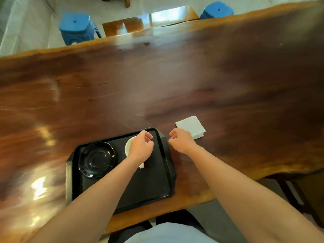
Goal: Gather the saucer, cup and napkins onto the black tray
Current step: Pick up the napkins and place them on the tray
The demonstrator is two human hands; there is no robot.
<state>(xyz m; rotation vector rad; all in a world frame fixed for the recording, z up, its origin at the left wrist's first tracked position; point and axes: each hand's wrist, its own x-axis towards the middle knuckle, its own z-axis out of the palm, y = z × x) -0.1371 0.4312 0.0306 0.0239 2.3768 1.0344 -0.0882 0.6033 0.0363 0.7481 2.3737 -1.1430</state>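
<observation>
Napkins [191,126] last, off tray [164,165] far-right corner | right hand [181,141] curled, empty | left hand [141,148] over cup [129,148], grip unclear | pinch whole stack.

We see both our bare forearms stretched forward, side by side. Our left hand [141,148] is turned palm down, its fingers [148,136] curled loosely inward. Our right hand [180,140] is just beside it, apart, also with the fingers bent, holding nothing.

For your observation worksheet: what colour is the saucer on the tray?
Glossy black, like the tray beneath it; the saucer shows best in the head view.
</observation>
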